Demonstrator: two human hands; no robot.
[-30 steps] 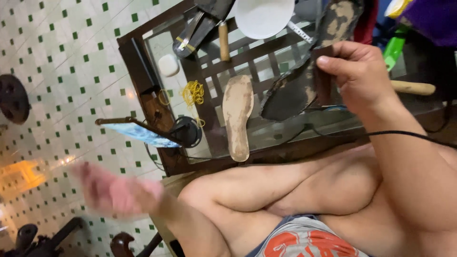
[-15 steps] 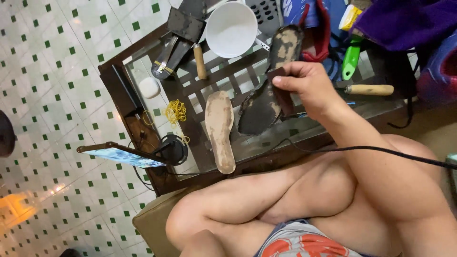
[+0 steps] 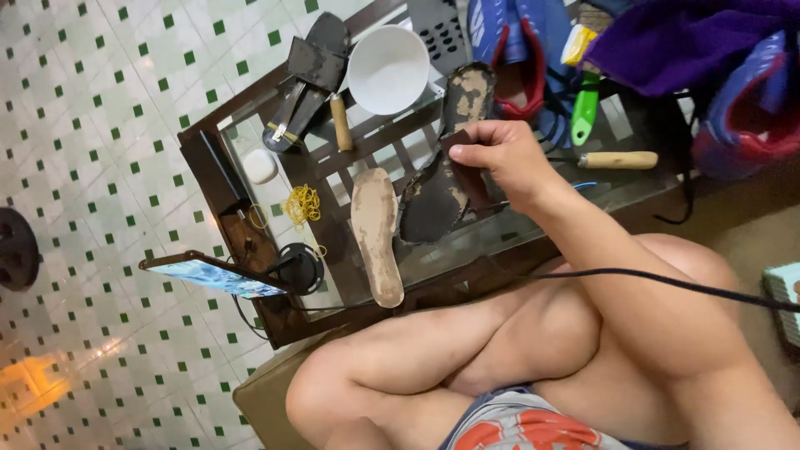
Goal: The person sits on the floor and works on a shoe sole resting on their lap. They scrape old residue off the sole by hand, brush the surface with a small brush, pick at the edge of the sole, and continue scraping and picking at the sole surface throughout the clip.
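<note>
since 0.5 s ago my right hand [image 3: 508, 162] barely moved, view just closer; left hand out of view. grip pinching a small dark square piece [image 3: 471, 171] against the black worn sole [image 3: 433, 196], patchy w/ tan residue, on the glass counter [image 3: 250, 133]. tan insole [image 3: 377, 233] just beside; open glass nr the counter's front edge.

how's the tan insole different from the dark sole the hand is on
The tan insole is pale beige all over; the dark sole is near black with worn tan patches. The tan insole lies alone on the glass table, untouched; the dark sole has the right hand over it, its fingers pinching a small dark piece against it. The dark sole looks longer and wider. Both are flat, foot-shaped and lie side by side.
</note>
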